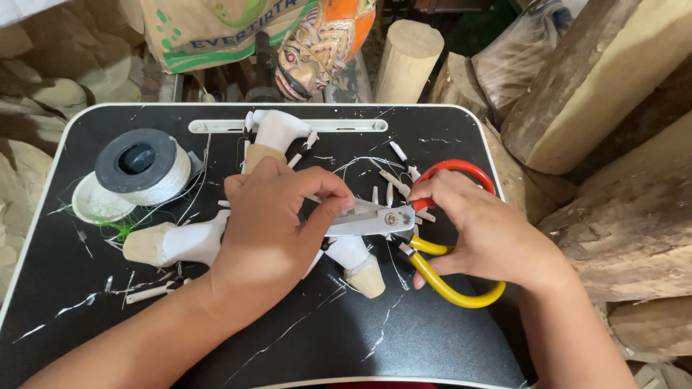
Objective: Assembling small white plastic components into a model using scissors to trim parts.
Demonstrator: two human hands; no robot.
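Worktop [65,302]: black lap tray with a white rim and a slot along its far edge, strewn with thread ends and small white offcuts.

Log sections [613,79]: pale cut wood stacked at the right, off the tray.

Painted mask [317,50]: carved face, orange and cream, beyond the far edge.

Thread spool [143,166]: white cord on a grey core, standing on a white lid at far left.

Carved pieces [176,243]: white-painted wooden parts with bare tan ends, lying at centre; one is partly under the left hand, another sits at the far edge. Judged stiff and light, with thin pegs likely to snap; best held by the thick body.

Scissors [375,220]: steel blades, one red loop and one yellow, lying across the tray's centre-right. Judged rigid and moderately light, blades slick; safest taken by the loops.

Left hand [270,234]: fingers curled narrow, tips pinched at the blades just by the pivot; whether something thin is caught there cannot be told.

Right hand [483,234]: fingers closed around the loops, thumb through the red one.
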